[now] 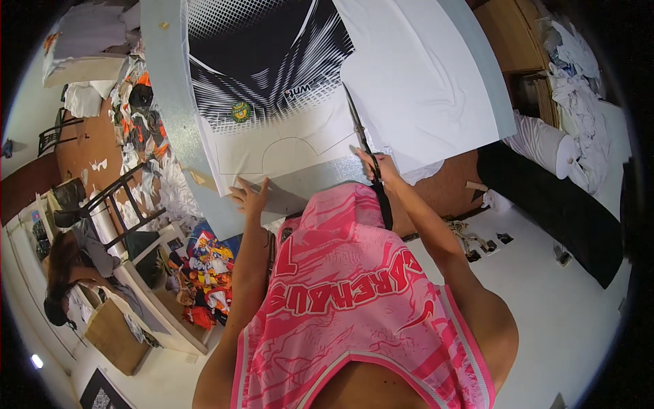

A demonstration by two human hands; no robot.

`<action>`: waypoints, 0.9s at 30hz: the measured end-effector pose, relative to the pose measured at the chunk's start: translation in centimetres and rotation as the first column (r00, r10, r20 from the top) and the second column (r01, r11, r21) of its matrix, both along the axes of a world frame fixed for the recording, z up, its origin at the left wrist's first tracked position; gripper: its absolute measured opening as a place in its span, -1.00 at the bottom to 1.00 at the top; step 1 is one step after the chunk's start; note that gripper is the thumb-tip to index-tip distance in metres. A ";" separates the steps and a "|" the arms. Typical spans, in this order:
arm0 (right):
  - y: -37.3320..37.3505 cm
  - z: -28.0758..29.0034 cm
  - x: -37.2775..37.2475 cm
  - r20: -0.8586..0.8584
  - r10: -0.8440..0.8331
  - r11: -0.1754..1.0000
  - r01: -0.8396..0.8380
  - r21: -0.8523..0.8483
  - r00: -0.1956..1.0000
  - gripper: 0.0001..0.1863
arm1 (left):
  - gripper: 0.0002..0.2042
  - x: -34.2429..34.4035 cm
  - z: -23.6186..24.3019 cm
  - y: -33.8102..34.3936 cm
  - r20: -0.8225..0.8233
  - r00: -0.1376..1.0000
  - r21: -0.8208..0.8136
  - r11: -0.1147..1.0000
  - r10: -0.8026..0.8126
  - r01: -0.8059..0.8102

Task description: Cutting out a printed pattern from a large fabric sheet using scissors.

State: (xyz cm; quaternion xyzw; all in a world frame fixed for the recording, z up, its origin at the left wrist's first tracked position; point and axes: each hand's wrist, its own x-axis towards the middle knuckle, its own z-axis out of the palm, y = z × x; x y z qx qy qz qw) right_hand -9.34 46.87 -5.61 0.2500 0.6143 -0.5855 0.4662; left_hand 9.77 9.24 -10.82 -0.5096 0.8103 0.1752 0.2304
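Observation:
A printed jersey fabric [252, 82], black and white with a small round green and yellow emblem, lies flat. Its white lower part bears thin drawn lines, one of them a curved arch. My right hand [380, 169] is wrapped round the dark handles of a pair of scissors [357, 119]. The long blades point away from me, along the right side of the printed piece, beside a wide white stretch of cloth [422, 75]. My left hand [250, 198] rests with fingers spread at the fabric's near left edge and holds nothing.
The cloth lies on a pale grey table [163, 82]. To the left are heaped fabric scraps [139, 116], a black metal frame [126, 208], a colourful scrap pile [208, 273] and another person [82, 259]. At right stand white cloth rolls [541, 143] and a long black cloth [552, 211].

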 end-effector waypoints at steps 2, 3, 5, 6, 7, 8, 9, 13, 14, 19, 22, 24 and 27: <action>-0.6 -0.1 0.0 0.012 -0.012 1.000 0.012 -0.008 1.000 -0.43 | 0.16 0.0 -0.1 0.0 0.002 1.000 0.001 1.000 0.001 -0.001; -0.9 -0.1 0.0 0.008 -0.034 0.999 0.034 -0.010 0.999 -0.44 | 0.15 0.0 -0.2 0.0 -0.006 1.000 -0.008 1.000 0.014 -0.014; -1.6 -0.1 0.2 -0.002 -0.072 0.996 0.072 -0.045 0.997 -0.45 | 0.15 0.1 -0.3 0.0 0.001 1.000 0.002 1.000 -0.004 0.004; -1.8 -0.1 0.2 0.008 -0.081 0.997 0.081 -0.014 0.997 -0.45 | 0.15 0.1 -0.3 0.1 -0.001 1.000 0.003 1.000 -0.006 0.006; -2.1 -0.1 0.2 0.014 -0.107 0.994 0.108 -0.034 0.994 -0.44 | 0.15 0.1 -0.3 0.1 -0.003 1.000 -0.004 1.000 0.002 -0.002; -2.4 -0.1 0.0 0.016 -0.133 0.989 0.134 -0.055 0.991 -0.43 | 0.15 0.1 -0.3 0.2 -0.007 1.000 0.004 1.000 -0.010 0.010; -2.6 -0.1 -0.2 0.017 -0.159 0.984 0.160 -0.077 0.987 -0.42 | 0.14 0.1 -0.3 0.3 -0.017 1.000 0.003 1.000 -0.010 0.010; -3.1 0.2 -0.2 0.009 -0.188 0.971 0.187 -0.148 0.982 -0.50 | 0.13 0.0 -0.4 1.1 -0.061 0.998 -0.005 1.000 -0.025 0.024; -3.3 0.3 -0.2 0.007 -0.191 0.972 0.191 -0.138 0.981 -0.50 | 0.13 0.0 -0.5 1.1 -0.082 0.996 -0.009 1.000 -0.029 0.029; -4.4 0.4 0.0 0.041 -0.221 0.972 0.223 -0.079 0.974 -0.50 | 0.18 0.1 -1.1 1.5 -0.113 0.993 -0.008 0.999 -0.039 0.038; -5.6 0.2 0.0 0.070 -0.268 0.958 0.273 -0.091 0.961 -0.50 | 0.19 0.3 -1.6 1.6 -0.092 0.995 -0.008 0.999 -0.038 0.037; -7.0 0.0 -0.1 0.057 -0.322 0.942 0.326 -0.086 0.945 -0.46 | 0.19 0.3 -1.9 1.6 -0.097 0.994 -0.021 0.999 -0.042 0.040; -8.0 -0.2 -0.2 0.053 -0.366 0.924 0.370 -0.099 0.929 -0.44 | 0.20 0.3 -2.1 1.8 -0.076 0.997 0.004 1.000 -0.019 0.019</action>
